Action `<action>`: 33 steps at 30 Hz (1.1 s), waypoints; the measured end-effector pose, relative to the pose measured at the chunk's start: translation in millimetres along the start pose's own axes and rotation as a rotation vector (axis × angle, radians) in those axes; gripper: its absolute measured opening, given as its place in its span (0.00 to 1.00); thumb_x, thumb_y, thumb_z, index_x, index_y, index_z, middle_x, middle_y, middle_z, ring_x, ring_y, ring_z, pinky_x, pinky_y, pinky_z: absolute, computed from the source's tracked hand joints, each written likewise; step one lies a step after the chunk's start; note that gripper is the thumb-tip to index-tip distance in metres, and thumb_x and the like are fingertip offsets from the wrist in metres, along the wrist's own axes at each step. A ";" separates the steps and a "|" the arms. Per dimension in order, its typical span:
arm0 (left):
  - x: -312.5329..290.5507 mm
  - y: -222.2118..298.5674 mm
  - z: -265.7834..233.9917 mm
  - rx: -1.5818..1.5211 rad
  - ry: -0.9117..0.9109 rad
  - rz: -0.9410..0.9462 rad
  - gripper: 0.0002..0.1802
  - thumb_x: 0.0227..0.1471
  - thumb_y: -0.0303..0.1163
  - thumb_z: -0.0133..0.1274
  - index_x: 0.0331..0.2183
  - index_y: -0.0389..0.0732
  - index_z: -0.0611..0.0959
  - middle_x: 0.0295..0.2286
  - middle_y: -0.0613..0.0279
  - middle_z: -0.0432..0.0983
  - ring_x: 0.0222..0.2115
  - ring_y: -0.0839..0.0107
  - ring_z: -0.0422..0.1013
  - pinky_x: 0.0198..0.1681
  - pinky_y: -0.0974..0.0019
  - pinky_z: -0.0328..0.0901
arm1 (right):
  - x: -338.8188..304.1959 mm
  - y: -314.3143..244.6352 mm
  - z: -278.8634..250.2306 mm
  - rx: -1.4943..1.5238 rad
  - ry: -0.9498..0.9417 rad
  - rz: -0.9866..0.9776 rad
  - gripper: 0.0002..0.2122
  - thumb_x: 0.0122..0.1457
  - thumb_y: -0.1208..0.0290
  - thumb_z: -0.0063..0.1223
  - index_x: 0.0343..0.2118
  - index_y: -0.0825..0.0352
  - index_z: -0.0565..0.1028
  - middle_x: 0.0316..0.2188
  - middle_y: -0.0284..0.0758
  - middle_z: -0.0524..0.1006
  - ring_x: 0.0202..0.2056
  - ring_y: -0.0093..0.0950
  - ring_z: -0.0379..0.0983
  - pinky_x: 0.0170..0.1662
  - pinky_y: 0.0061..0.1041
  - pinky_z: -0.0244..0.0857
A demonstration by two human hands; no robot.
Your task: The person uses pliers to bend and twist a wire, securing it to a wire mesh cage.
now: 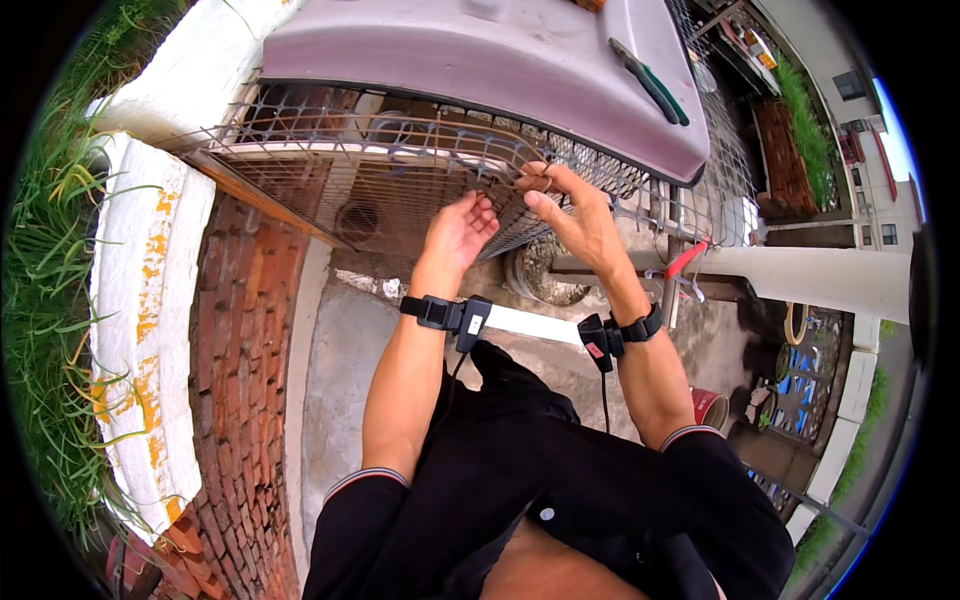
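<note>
Black shirt (610, 490) nearest me; now the left hand (458, 238), fingers curled, and beyond both hands the wire mesh (455, 150); right hand (582, 225) at its edge, thumb out. Whether either grips, can't tell. Fingertip mesh-work, I'd judge; next calls for a firm pinch.

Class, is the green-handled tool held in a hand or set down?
Set down: the green-handled tool lies on the mauve surface, while the left hand and right hand are at the wire mesh.
</note>
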State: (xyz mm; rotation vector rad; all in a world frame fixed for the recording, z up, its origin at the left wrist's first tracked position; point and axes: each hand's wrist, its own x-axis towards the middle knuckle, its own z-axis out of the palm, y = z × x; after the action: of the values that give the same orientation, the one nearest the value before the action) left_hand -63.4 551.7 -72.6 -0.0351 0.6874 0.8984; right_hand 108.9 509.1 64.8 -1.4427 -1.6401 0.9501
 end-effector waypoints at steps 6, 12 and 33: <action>-1.5 -1.6 1.4 0.068 0.021 0.018 0.08 0.62 0.35 0.52 0.35 0.40 0.78 0.28 0.64 0.75 0.29 0.69 0.70 0.37 0.63 0.70 | -0.7 13.4 8.9 -0.112 0.155 -0.205 0.16 0.56 0.76 0.62 0.48 0.71 0.77 0.34 0.38 0.80 0.38 0.33 0.77 0.45 0.29 0.70; -2.2 -1.8 1.3 0.098 0.016 0.025 0.09 0.62 0.35 0.52 0.35 0.40 0.78 0.27 0.65 0.74 0.28 0.71 0.70 0.35 0.65 0.69 | 3.0 14.9 7.9 -0.372 0.234 -0.408 0.14 0.54 0.77 0.64 0.43 0.72 0.77 0.41 0.42 0.78 0.40 0.39 0.76 0.44 0.32 0.70; -26.5 1.3 21.7 0.197 -0.057 0.080 0.09 0.62 0.35 0.52 0.35 0.40 0.79 0.26 0.65 0.76 0.25 0.74 0.72 0.30 0.69 0.69 | 5.3 3.7 9.3 -0.383 0.290 -0.460 0.11 0.59 0.80 0.56 0.45 0.71 0.72 0.44 0.44 0.78 0.43 0.38 0.78 0.46 0.29 0.72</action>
State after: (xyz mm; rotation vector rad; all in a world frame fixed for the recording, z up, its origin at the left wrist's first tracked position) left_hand -64.0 540.4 -40.2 0.1946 0.7251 0.9014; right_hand 101.7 514.1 57.7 -1.2787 -1.8763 0.1658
